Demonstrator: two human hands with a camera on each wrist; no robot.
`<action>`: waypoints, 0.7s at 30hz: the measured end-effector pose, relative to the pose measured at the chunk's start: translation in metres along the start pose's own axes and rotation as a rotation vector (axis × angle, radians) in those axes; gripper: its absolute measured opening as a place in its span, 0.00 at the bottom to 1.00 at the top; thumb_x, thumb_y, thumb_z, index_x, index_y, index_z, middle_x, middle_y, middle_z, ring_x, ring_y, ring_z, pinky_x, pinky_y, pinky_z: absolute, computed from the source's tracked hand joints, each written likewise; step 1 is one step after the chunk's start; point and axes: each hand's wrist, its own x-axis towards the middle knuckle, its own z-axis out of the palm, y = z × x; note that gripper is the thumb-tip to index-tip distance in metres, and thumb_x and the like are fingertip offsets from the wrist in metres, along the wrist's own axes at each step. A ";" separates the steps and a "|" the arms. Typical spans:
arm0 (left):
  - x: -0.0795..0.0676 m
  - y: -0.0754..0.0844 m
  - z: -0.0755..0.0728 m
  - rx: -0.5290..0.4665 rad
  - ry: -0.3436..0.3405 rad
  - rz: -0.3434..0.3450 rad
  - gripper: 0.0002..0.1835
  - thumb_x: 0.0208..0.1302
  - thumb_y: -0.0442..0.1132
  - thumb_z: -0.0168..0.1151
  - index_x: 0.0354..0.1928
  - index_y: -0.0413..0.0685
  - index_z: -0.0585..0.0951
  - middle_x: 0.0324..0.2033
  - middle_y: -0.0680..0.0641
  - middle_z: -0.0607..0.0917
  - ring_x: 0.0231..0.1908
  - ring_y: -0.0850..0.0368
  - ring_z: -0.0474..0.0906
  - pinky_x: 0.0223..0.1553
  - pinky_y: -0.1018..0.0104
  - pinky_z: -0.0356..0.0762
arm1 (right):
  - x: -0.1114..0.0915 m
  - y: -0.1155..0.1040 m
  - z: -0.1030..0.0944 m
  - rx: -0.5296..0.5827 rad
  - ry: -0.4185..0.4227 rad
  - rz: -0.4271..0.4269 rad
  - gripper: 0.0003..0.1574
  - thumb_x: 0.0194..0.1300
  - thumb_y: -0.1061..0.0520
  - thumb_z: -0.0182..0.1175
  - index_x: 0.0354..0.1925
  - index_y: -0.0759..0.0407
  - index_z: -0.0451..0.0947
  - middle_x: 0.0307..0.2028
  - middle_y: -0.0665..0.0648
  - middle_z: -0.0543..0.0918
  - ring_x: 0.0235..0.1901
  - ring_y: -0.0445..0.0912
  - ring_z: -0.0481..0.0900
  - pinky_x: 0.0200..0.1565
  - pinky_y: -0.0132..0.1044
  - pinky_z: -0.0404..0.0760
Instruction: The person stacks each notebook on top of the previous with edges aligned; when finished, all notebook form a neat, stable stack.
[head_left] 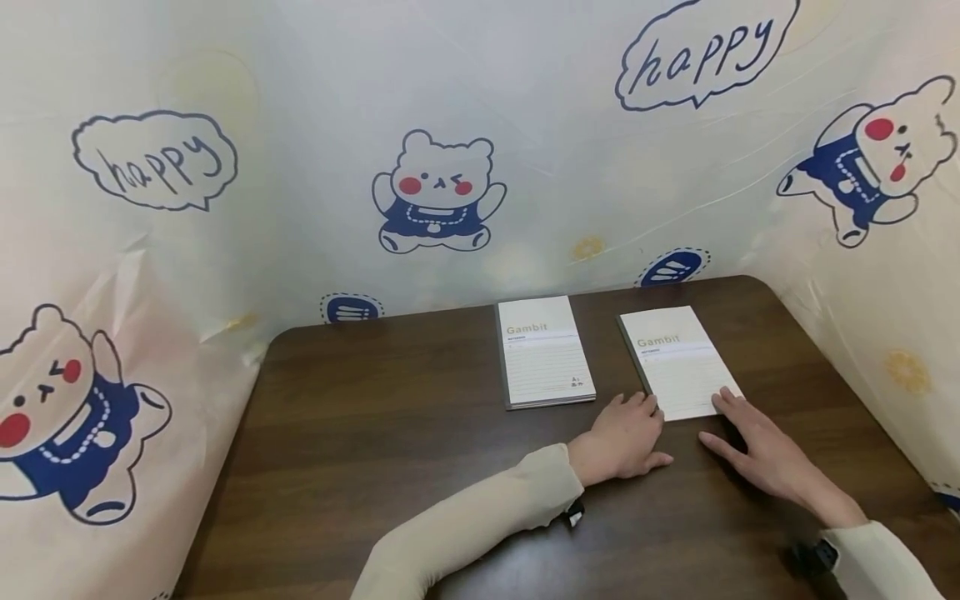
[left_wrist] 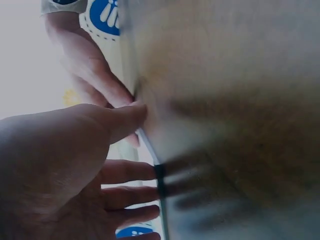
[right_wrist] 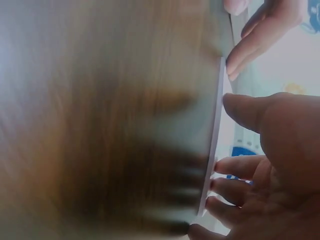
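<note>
A white notepad (head_left: 678, 367) printed "Gambit" lies flat on the dark wooden table, with a dark strip along its left edge. At its lower left corner is my left hand (head_left: 622, 437), palm down, fingertips right at the edge. My right hand (head_left: 768, 450) rests its fingertips on the lower right corner, thumb spread toward the left hand. In the left wrist view, the fingers (left_wrist: 130, 196) reach the dark-bound edge. The right wrist view has the fingers (right_wrist: 235, 187) along the pad's thin pale side (right_wrist: 214, 135).
Left of this pad is a small stack of matching Gambit notepads (head_left: 547, 354), near the table's back edge. The wooden table (head_left: 360, 417) is enclosed by a pale curtain (head_left: 300, 167) with bear drawings and "happy" bubbles.
</note>
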 end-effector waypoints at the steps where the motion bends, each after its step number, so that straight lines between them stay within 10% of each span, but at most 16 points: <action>1: -0.005 0.000 0.000 0.003 -0.001 0.002 0.37 0.73 0.73 0.47 0.74 0.61 0.73 0.70 0.58 0.73 0.71 0.62 0.69 0.73 0.62 0.71 | -0.003 -0.003 0.002 -0.001 0.000 0.000 0.53 0.76 0.37 0.59 0.78 0.73 0.56 0.79 0.78 0.53 0.76 0.77 0.53 0.66 0.77 0.60; 11: -0.033 0.003 0.002 -0.025 0.018 0.018 0.36 0.75 0.71 0.46 0.71 0.55 0.76 0.66 0.55 0.78 0.65 0.62 0.75 0.68 0.68 0.74 | -0.024 -0.027 0.021 -0.009 0.030 -0.007 0.55 0.75 0.36 0.60 0.79 0.72 0.55 0.79 0.77 0.53 0.77 0.76 0.51 0.67 0.75 0.59; 21: -0.024 0.001 0.015 -0.741 0.230 -0.233 0.39 0.77 0.61 0.54 0.78 0.43 0.66 0.74 0.34 0.71 0.70 0.43 0.75 0.69 0.60 0.76 | -0.002 -0.025 0.000 0.061 0.163 0.087 0.44 0.78 0.39 0.57 0.69 0.76 0.68 0.67 0.83 0.69 0.63 0.78 0.71 0.58 0.72 0.73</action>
